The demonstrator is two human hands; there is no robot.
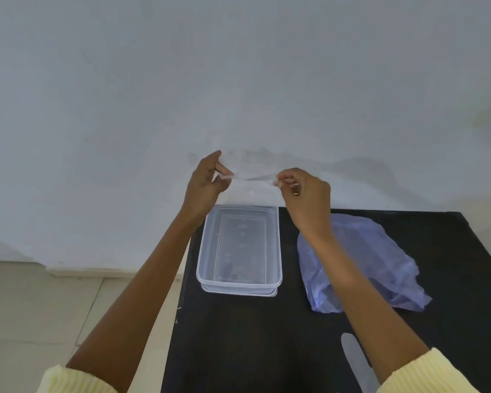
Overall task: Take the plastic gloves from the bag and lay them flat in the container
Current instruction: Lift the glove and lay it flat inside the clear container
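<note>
A clear plastic glove [251,191] hangs stretched between both hands, above the far end of the container. My left hand [206,184] pinches its left top corner and my right hand [305,191] pinches the right one. The glove is nearly see-through and its lower part drapes toward the clear rectangular container [200,262], which stands on the black table [238,341]. Faint shapes show on the container's bottom; I cannot tell what they are. The bluish plastic bag [380,259] lies crumpled to the right of the container, partly behind my right forearm.
A pale translucent strip [355,361] lies on the table near the front edge, beside my right sleeve. The table's left edge runs just left of the container, with beige floor tiles [40,307] below. A white wall [238,80] rises behind the table.
</note>
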